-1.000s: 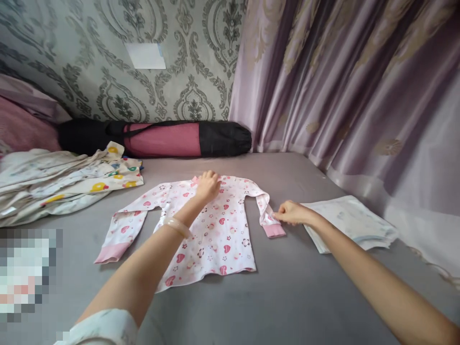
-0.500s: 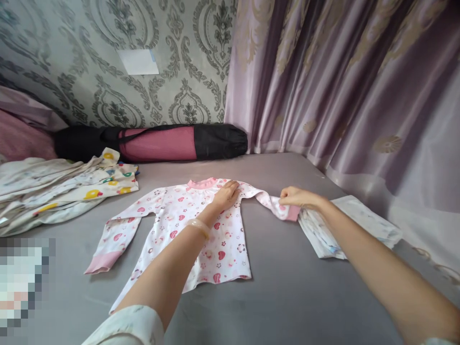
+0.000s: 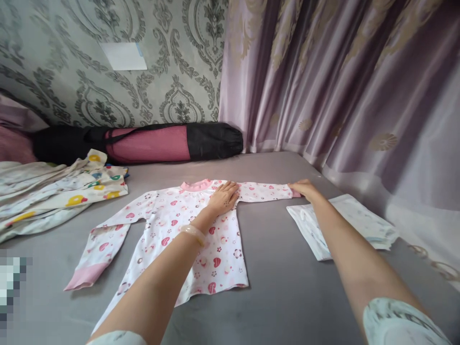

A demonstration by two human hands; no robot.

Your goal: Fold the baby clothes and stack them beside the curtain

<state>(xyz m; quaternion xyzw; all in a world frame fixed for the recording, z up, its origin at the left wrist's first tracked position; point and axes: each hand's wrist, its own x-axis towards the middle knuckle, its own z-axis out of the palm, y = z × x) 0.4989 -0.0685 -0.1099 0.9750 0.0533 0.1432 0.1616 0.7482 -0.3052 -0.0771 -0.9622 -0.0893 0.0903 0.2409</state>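
A small white long-sleeved shirt (image 3: 223,244) with pink collar and cuffs and a print of hearts and flowers lies spread on the grey bed sheet (image 3: 280,292). My left hand (image 3: 224,197) presses flat near the shoulder at the right of the collar, fingers stretched out. At the end of the right-hand sleeve (image 3: 268,191), my right hand (image 3: 304,188) pinches the pink cuff, and that sleeve lies straight out to the side. The left-hand sleeve (image 3: 104,244) bends down toward me. My left forearm covers part of the shirt's front.
A folded white garment (image 3: 359,218) lies under my right forearm. On the left are rumpled cloths with a duck print (image 3: 72,191). A black and pink rolled bag (image 3: 151,143) lies along the wall, and a purple curtain (image 3: 280,86) hangs at the right.
The right-hand sleeve was twisted and sagging and is now pulled straight. My right hand has moved outward and away from me with the cuff. My left hand stays on the shoulder, flatter.
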